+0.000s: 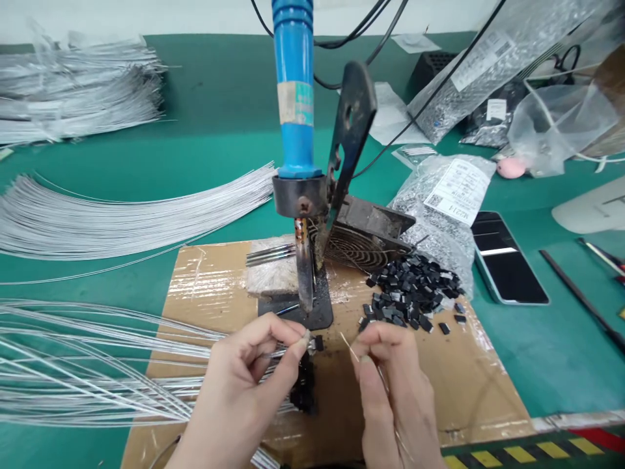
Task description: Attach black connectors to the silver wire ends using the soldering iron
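Note:
My left hand (244, 384) is closed in a pinch just below the soldering iron (296, 78). What sits between its thumb and forefinger is mostly hidden; a small black piece (319, 342) shows right beside the fingertips. My right hand (395, 397) pinches a thin solder wire (349, 345), whose free end points up and left toward the left fingertips, a gap apart. The iron's tip (305, 286) points down above a dark metal base (319, 312). Under my left hand, white wires (185, 329) run in from the left, with black ends (303, 387) bunched beside it.
A pile of small black parts (415, 290) lies on the cardboard (469, 384), near a round-grilled fan (361, 244). Bundled white wires (122, 221) lie at left. A phone (510, 260) and bubble-wrap bag (439, 208) are at right. The iron's black bracket (349, 124) rises centrally.

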Available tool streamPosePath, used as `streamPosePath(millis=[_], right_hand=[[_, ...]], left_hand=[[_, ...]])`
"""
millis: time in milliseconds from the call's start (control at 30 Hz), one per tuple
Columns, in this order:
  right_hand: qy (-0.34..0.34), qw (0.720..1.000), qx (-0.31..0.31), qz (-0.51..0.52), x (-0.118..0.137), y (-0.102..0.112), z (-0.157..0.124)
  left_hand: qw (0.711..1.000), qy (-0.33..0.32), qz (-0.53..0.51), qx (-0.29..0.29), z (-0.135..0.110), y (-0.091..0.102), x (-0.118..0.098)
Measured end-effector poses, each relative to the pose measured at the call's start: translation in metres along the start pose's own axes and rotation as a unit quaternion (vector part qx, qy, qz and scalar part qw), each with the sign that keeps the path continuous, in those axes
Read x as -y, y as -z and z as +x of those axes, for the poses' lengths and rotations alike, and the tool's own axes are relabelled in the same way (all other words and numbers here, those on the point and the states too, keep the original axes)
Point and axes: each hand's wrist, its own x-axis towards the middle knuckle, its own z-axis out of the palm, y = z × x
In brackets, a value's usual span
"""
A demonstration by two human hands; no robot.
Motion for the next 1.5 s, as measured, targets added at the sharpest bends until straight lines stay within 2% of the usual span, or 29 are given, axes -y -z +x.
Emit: streamPosePath(millis=[100, 267, 400, 600, 1000, 1233, 1500], right_hand=[[0.039, 0.999, 0.000, 0.000, -0.002, 0.000, 0.003], [0.121, 0.986, 0.067, 0.090, -0.009, 0.000, 0.014], [0.157, 0.981, 0.045, 0.103, -0.009, -0.002, 0.019], [0.122, 0.988, 0.028, 0.091, -0.002, -0.005, 0.019], [0.122, 0.985, 0.021, 0.117, 0.003, -0.007, 0.027], [0.094, 0.983, 0.023, 0.154, 0.008, -0.008, 0.025], [0.093, 0.986, 0.010, 0.138, 0.009, -0.008, 0.025]], left_hand=[[1.000, -0.013, 0.006, 0.019, 0.002, 0.003, 0.001], [0.999, -0.005, 0.002, 0.033, 0.004, 0.006, 0.000], [0.999, -0.017, 0.012, 0.045, 0.007, 0.006, -0.001], [0.999, -0.033, 0.017, 0.025, 0.010, 0.004, -0.008], [0.997, -0.073, 0.005, -0.033, 0.013, -0.002, -0.025], [0.998, -0.063, -0.012, -0.027, 0.013, -0.004, -0.025], [0.997, -0.070, 0.001, -0.033, 0.010, -0.002, -0.028]])
